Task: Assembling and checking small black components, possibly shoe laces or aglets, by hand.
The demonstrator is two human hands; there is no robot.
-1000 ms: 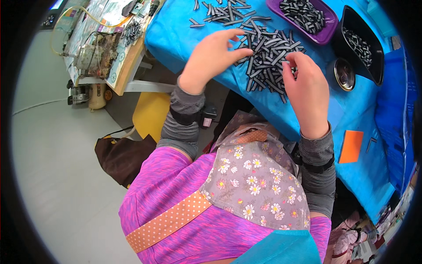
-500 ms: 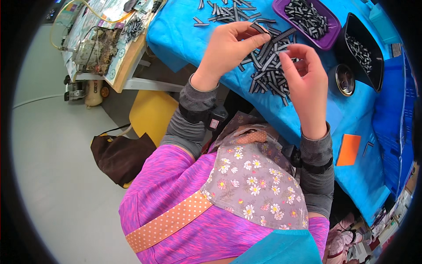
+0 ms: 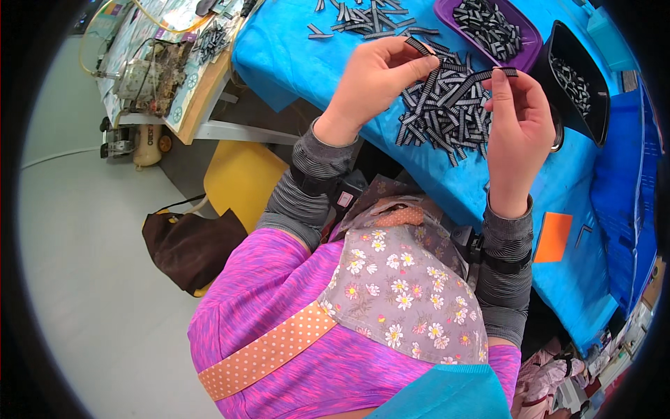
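Between the thumb and finger of my left hand (image 3: 373, 84) is a short ribbon strip (image 3: 419, 46), black with pale stripes. My right hand (image 3: 518, 136) pinches another striped strip (image 3: 481, 77), which slants down to the left over the pile. Both hands are raised above a heap of loose ribbon strips (image 3: 443, 129) on the blue table cover (image 3: 300, 70). The two held strips look separate, their inner ends close together over the heap. More loose strips (image 3: 370, 17) lie farther back on the cover.
A purple tray (image 3: 534, 43) of folded ribbon pieces stands at the back right, beside a black tray (image 3: 600, 115) with small pieces. My right hand partly hides a round tin (image 3: 557, 133). An orange pad (image 3: 553, 237) and hex key (image 3: 583, 236) lie near a blue crate (image 3: 624, 181).
My right hand has moved to the right, now showing a strip pinched in it and covering much of the tin. My left hand has shifted slightly right and still holds its strip.
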